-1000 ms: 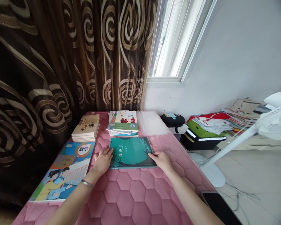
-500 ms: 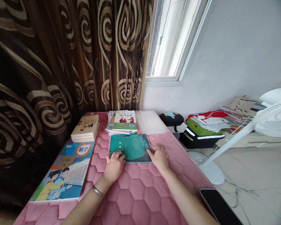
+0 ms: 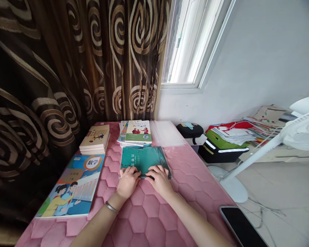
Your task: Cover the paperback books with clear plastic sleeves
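A green paperback book [image 3: 144,156] with white characters on its cover lies flat in front of me. My left hand [image 3: 128,180] is at its near left corner, fingers curled over the cover and thumb at the near edge. Farther right on that same edge, my right hand [image 3: 159,178] grips in the same way, with its thumb close to the left one. What the fingertips do under the edge is hidden. Clear film seems to show past the book's near right corner. Just beyond the book is a pile of books [image 3: 138,132].
A pink quilted surface [image 3: 141,216] bears everything. At left are a blue math textbook [image 3: 74,187] and a stack of tan books [image 3: 94,139]. Clear plastic sheets [image 3: 167,132] lie at the back right, a phone [image 3: 240,224] at the near right edge. A white fan [image 3: 254,154] stands beyond.
My right hand has moved left from the book's right side to its near edge, closer to my left hand. The left hand stays at the near left corner.
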`<state>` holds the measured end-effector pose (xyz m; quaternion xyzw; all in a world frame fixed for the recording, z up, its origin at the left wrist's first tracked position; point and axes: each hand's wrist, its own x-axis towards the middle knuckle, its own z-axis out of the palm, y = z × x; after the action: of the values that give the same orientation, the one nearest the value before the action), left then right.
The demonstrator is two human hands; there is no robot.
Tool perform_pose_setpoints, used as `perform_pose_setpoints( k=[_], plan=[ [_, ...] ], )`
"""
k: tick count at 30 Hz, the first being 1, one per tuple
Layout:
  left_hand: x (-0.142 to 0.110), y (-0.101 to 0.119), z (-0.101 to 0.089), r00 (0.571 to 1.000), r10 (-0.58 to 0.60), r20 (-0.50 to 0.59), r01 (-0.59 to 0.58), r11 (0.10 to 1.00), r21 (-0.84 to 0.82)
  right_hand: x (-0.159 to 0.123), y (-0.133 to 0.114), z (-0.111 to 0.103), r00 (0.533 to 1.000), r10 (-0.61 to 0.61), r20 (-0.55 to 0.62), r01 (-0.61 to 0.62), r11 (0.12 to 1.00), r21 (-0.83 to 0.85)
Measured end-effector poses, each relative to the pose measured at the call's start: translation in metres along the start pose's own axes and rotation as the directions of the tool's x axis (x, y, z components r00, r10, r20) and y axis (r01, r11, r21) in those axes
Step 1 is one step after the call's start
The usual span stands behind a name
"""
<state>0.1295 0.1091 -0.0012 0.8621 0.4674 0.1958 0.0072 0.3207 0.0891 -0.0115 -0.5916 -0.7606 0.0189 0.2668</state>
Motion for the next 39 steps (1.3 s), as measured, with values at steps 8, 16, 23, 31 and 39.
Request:
perform_pose_setpoints(
  k=[8, 16, 23, 31, 39],
  plan=[
    [-0.025, -0.057, -0.026, 0.987, -0.16, -0.009, 0.16, 0.987, 0.027, -0.025, 0.073, -0.03, 0.985, 0.165, -0.058, -0.167, 0.986, -0.025],
    [-0.027, -0.063, -0.026, 0.969, -0.248, 0.011, 0.248, 0.969, -0.002, -0.03, 0.091, -0.035, 0.982, 0.177, -0.065, -0.178, 0.984, -0.009],
    [-0.029, -0.054, -0.03, 0.925, -0.38, 0.004, 0.38, 0.924, -0.031, -0.031, 0.08, -0.037, 0.984, 0.158, -0.084, -0.164, 0.984, -0.07],
    [-0.005, 0.002, -0.009, 0.972, -0.23, -0.054, 0.227, 0.973, -0.043, -0.009, 0.012, -0.013, 0.998, 0.06, -0.022, -0.061, 0.998, -0.032],
    [0.004, 0.015, 0.003, 0.986, -0.16, -0.056, 0.156, 0.986, -0.063, 0.0, -0.01, 0.005, 0.998, 0.064, -0.024, -0.064, 0.998, -0.002]
  ],
)
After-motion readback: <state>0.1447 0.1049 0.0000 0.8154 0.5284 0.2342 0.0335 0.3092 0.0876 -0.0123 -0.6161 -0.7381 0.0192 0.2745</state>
